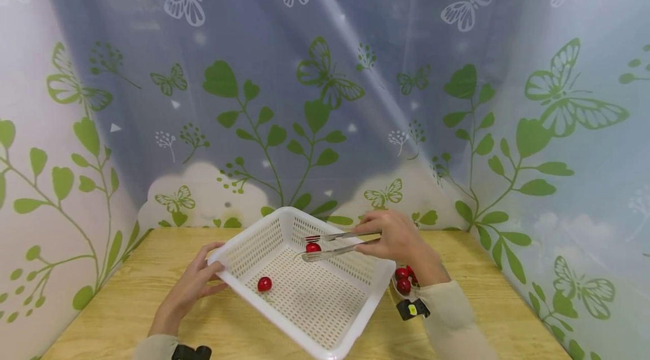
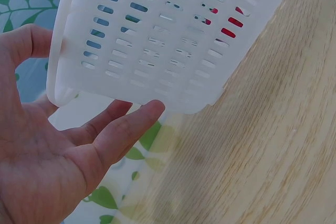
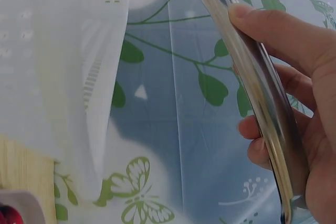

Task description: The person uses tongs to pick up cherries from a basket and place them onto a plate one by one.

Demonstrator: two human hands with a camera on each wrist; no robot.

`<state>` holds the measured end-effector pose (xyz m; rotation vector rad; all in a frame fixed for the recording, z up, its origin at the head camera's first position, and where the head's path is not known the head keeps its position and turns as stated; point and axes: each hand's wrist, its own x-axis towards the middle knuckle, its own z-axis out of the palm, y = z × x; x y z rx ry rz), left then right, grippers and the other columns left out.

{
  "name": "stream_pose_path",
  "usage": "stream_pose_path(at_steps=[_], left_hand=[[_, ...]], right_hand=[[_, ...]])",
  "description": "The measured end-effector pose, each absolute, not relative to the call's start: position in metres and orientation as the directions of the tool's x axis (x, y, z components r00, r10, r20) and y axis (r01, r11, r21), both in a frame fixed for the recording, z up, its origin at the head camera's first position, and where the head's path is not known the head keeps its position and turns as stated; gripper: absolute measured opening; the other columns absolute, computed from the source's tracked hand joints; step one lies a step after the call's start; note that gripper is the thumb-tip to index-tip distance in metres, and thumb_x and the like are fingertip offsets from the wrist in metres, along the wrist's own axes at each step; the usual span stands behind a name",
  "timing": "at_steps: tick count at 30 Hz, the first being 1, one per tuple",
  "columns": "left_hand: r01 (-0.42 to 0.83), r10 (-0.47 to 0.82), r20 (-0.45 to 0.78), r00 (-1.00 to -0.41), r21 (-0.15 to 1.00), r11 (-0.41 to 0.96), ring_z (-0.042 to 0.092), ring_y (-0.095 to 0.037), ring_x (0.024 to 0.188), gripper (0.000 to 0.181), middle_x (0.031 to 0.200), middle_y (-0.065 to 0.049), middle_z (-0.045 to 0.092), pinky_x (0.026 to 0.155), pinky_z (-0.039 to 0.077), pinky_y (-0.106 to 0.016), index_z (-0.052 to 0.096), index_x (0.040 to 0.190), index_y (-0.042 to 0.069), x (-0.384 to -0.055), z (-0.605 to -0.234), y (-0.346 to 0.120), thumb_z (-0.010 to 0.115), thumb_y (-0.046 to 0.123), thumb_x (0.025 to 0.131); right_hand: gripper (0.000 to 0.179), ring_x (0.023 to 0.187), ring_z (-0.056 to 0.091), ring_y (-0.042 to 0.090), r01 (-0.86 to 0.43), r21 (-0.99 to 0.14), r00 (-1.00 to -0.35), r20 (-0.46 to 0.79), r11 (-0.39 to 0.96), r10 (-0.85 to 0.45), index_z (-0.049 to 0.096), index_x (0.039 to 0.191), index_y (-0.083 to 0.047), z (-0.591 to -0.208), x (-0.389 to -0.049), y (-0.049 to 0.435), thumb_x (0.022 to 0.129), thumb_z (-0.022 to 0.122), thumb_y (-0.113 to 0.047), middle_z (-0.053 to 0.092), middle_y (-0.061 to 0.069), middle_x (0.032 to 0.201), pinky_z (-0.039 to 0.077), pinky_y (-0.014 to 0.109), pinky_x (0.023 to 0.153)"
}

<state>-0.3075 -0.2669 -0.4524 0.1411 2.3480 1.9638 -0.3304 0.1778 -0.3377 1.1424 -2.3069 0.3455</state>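
A white plastic basket (image 1: 325, 306) with slotted walls is in the middle of the head view. My left hand (image 1: 195, 279) holds its left corner; the left wrist view shows the thumb at the rim (image 2: 59, 51) and fingers beneath. Metal tongs (image 3: 262, 98) are gripped by my right hand (image 1: 393, 238), which reaches over the basket's far right side. Between the tong tips is a red cherry (image 1: 312, 247); whether they squeeze it I cannot tell. Another cherry (image 1: 264, 284) lies on the basket floor, towards the left.
Right of the basket, partly under my right forearm, a light dish (image 3: 32, 202) holds several red cherries (image 1: 403, 284). All this is over a wooden table (image 1: 503, 298). A curtain printed with leaves and butterflies (image 1: 325, 140) hangs behind and on both sides.
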Motion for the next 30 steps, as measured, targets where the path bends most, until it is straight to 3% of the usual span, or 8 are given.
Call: stream_pose_path(at_steps=[5, 16, 24, 30], left_hand=[[0.016, 0.117, -0.005, -0.993, 0.984, 0.176, 0.068, -0.022, 0.106, 0.061, 0.144, -0.028, 0.047, 0.101, 0.06, -0.048, 0.022, 0.16, 0.016, -0.308, -0.451, -0.266, 0.047, 0.016, 0.105], [0.015, 0.111, -0.006, -0.994, 0.983, 0.185, 0.068, -0.023, 0.107, 0.061, 0.146, -0.029, 0.046, 0.101, 0.06, -0.048, 0.022, 0.16, 0.017, -0.308, -0.451, -0.265, 0.047, 0.016, 0.105], [0.015, 0.105, -0.004, -0.994, 0.982, 0.187, 0.068, -0.024, 0.108, 0.062, 0.147, -0.029, 0.046, 0.101, 0.06, -0.048, 0.022, 0.16, 0.017, -0.308, -0.453, -0.265, 0.048, 0.015, 0.104], [0.015, 0.11, -0.005, -0.994, 0.983, 0.184, 0.067, -0.023, 0.108, 0.062, 0.145, -0.028, 0.046, 0.101, 0.06, -0.047, 0.022, 0.16, 0.017, -0.307, -0.453, -0.266, 0.047, 0.015, 0.104]], right_hand=[[0.028, 0.07, 0.064, 0.013, -0.784, -0.001, -0.505, 0.583, 0.621, -0.637, 0.084, 0.101, -0.018, -0.341, -0.327, 0.191, 0.077, 0.09, -0.028, 0.076, -0.001, 0.096, 0.044, 0.017, 0.056], [0.03, 0.072, 0.064, 0.007, -0.741, 0.005, -0.522, 0.625, 0.671, -0.581, 0.084, 0.102, -0.021, -0.353, -0.318, 0.22, 0.074, 0.092, -0.029, 0.076, -0.004, 0.096, 0.05, 0.02, 0.058], [0.027, 0.067, 0.063, 0.006, -0.74, 0.007, -0.502, 0.66, 0.672, -0.56, 0.084, 0.097, -0.019, -0.362, -0.31, 0.241, 0.072, 0.092, -0.026, 0.075, -0.003, 0.092, 0.046, 0.017, 0.054], [0.027, 0.066, 0.061, 0.003, -0.726, -0.035, -0.54, 0.647, 0.687, -0.538, 0.084, 0.098, -0.019, -0.36, -0.306, 0.25, 0.073, 0.092, -0.027, 0.075, -0.005, 0.094, 0.043, 0.016, 0.053]])
